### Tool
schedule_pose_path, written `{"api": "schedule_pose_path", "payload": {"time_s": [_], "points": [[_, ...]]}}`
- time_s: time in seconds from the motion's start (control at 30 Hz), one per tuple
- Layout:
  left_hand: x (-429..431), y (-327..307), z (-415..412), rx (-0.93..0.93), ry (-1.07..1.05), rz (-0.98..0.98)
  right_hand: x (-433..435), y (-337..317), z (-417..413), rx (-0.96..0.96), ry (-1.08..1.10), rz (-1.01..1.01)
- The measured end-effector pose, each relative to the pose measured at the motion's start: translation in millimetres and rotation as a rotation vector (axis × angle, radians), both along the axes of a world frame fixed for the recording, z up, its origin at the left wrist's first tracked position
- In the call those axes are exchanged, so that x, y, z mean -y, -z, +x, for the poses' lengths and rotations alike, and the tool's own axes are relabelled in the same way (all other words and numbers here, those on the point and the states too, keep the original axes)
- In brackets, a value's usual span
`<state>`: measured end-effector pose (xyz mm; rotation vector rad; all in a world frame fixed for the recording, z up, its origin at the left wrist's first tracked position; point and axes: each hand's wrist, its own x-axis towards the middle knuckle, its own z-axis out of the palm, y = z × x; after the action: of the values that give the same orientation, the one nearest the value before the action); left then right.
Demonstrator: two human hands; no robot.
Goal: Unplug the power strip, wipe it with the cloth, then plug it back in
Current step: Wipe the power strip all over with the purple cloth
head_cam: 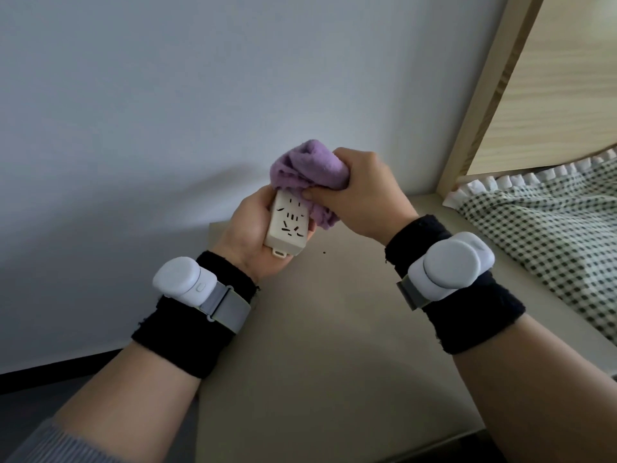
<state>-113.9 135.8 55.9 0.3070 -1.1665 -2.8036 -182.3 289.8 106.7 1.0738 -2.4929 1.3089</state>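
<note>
Soft, cool daylight falls from my right, rather dim and without glare. My left hand [247, 228] throws a faint, blurred shadow on the wall [167, 95] to its left, and my forearms darken the desk [334, 329] near its back edge. The wide lens tilts the bed post [487, 95] at the right edge. The checked bedding [551, 228] looks slightly soft.

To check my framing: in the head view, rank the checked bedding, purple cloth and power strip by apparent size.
1. checked bedding, largest, cut by the frame edge.
2. purple cloth, bunched in the right hand.
3. power strip, smallest; cloth and left hand hide part of it.
</note>
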Motion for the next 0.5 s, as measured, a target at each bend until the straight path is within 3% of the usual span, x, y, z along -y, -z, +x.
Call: {"api": "schedule_pose_path", "payload": {"time_s": [0.2,0.33,0.5], "points": [[0.1,0.3,2.0,-0.005,0.001,0.032,-3.3,0.7,-6.6,0.109,0.014,0.018],[0.0,-1.8,1.7,-0.035,0.044,-0.011,-9.6,-3.9,-5.0,0.251,-0.166,0.134],[-1.6,1.1,1.2,-0.030,0.033,-0.027,1.7,-0.9,2.4,0.011,0.004,0.146]]}}
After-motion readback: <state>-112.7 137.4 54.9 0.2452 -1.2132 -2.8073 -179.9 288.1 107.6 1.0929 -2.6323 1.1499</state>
